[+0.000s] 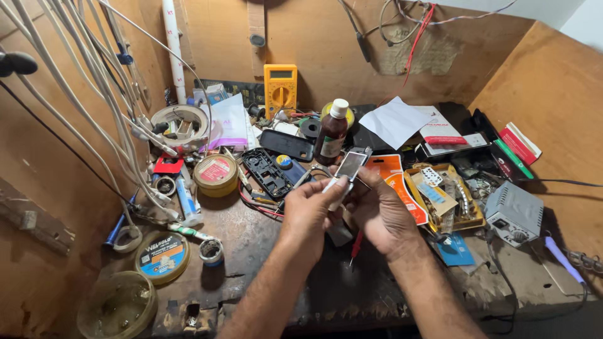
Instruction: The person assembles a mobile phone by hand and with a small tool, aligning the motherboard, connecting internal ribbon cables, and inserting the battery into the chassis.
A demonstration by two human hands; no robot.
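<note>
You sit at a crowded wooden workbench (264,251) inside a plywood corner, with white cables (94,107) hanging at the left wall. Both your hands are lifted above the middle of the bench, and between them you hold a small phone part with a shiny screen (349,167), tilted up toward you. Your left hand (308,210) closes its fingers on the lower end of the part; your right hand (379,210) closes around its right side from behind. What exactly the fingertips do at the edge, I cannot tell.

To my judgement you are in the inspecting or separating step: the part is out of the black phone housing (269,172), which lies open on the bench just behind your left hand. The next move probably needs a steady left grip while the right fingers work along the edge, gently, because the screen looks thin. The brown bottle (333,132) and the yellow multimeter (280,88) stand behind, well apart. A red-handled tool (356,246) lies under your hands.
</note>
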